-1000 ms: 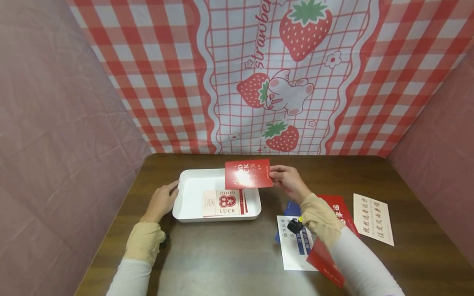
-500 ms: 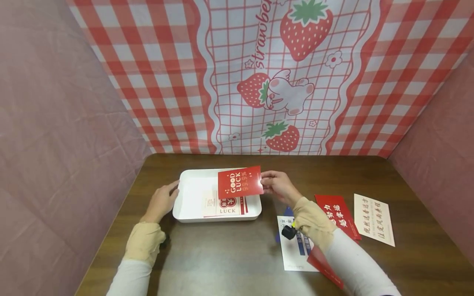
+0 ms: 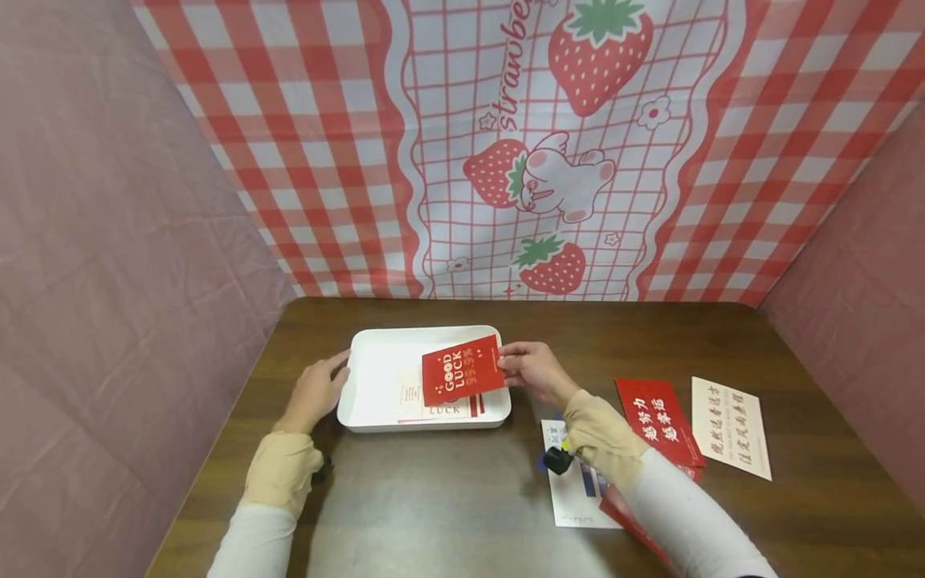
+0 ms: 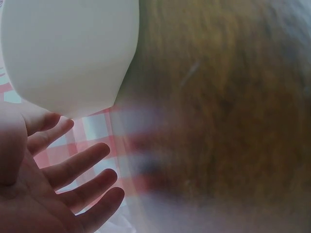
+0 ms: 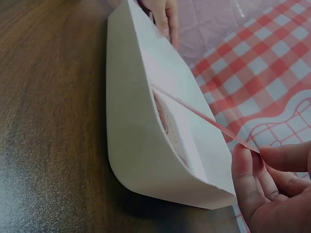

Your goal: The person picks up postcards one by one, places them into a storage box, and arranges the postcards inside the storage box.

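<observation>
In the head view, my right hand (image 3: 535,371) pinches the right edge of a red "GOOD LUCK" greeting card (image 3: 462,371). The card slants over the right half of a white tray (image 3: 376,357). Below it lie a few cream and red cards (image 3: 409,395), partly covered. Seen edge-on in the right wrist view, the held card (image 5: 194,109) runs from between thumb and fingers (image 5: 277,187) across the tray. At the tray's left end, my left hand (image 3: 316,393) rests against the rim. Its fingers (image 4: 77,167) spread out relaxed beside the tray wall in the left wrist view.
Right of the tray, a white and blue card (image 3: 574,502) lies partly under my right arm. Farther right are a red card (image 3: 658,417) with white writing and a cream card (image 3: 730,429). A checked strawberry cloth (image 3: 347,160) hangs behind the brown table (image 3: 433,498).
My right hand has brought the red card left and down, from above the tray's back right corner to over the cards inside. The left hand stays at the tray's left end.
</observation>
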`<state>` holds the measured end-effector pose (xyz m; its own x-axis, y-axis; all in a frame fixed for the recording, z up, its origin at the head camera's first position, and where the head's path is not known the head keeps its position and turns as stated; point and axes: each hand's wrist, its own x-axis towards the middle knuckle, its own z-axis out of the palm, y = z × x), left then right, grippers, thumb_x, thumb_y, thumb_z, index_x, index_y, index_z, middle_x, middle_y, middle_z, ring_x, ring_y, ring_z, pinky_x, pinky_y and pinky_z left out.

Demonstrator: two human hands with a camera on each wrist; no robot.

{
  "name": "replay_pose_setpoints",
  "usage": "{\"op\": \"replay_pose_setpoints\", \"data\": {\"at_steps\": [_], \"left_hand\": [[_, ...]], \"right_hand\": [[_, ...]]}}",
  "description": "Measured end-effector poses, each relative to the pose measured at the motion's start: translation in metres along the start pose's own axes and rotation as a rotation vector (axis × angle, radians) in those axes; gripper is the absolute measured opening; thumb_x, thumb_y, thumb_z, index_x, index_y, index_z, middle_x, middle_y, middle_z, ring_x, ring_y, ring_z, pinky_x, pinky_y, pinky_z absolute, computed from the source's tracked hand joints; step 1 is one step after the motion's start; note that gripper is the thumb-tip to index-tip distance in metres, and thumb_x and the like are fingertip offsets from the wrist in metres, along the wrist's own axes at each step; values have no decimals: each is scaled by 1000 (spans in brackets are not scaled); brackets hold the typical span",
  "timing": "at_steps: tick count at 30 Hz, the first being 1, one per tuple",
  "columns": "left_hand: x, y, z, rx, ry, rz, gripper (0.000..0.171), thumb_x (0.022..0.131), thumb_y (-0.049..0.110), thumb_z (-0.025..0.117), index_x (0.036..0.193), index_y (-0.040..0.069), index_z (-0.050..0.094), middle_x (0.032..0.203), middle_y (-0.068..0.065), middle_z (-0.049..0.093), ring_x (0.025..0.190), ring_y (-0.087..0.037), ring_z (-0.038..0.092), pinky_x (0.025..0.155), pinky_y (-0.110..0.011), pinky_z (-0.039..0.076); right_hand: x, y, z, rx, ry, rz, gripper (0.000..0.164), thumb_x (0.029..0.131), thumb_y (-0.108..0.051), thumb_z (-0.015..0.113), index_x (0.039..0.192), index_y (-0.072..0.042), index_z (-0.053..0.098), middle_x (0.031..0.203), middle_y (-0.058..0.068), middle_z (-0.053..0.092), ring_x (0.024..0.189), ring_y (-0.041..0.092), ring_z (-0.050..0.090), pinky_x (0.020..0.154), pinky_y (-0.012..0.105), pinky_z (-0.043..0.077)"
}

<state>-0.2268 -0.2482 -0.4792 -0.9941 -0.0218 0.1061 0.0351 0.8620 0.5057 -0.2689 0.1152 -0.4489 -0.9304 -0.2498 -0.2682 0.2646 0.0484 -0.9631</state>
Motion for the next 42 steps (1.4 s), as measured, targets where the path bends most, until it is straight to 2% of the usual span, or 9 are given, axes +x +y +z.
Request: {"op": "replay_pose_setpoints", "data": {"at_steps": [9,20,30,42], "left_hand": [[-1,2,0,-8,-22,-30,44,99,21,48,141,6,51,135,-27,56,126,-47,50,108,-59,39],[0,3,0,-7,-35,-32,44,100,19,46,142,6,49,138,-26,54,128,-47,49,109,-59,38],[-1,3,-1,-15,-48,-59,44,101,20,46,143,8,48,140,-26,53,130,-46,47,109,-59,37],[-1,3,-1,-14,-48,-51,45,100,20,46,143,7,48,139,-26,53,130,-47,48,109,-59,37]], "right_hand": [[-2,6,3,-77,17,5,32,90,5,57,118,21,55,66,-1,63,56,7,59,52,20,55],[-4,7,4,-154,20,17,30,89,3,61,115,18,60,66,0,63,54,8,58,51,20,55],[-5,8,-1,-172,-59,-7,37,91,3,57,124,18,55,69,1,62,56,7,57,53,18,53],[-9,8,-11,-187,-111,-46,38,90,0,59,122,21,54,71,2,64,59,9,59,56,20,55]]}}
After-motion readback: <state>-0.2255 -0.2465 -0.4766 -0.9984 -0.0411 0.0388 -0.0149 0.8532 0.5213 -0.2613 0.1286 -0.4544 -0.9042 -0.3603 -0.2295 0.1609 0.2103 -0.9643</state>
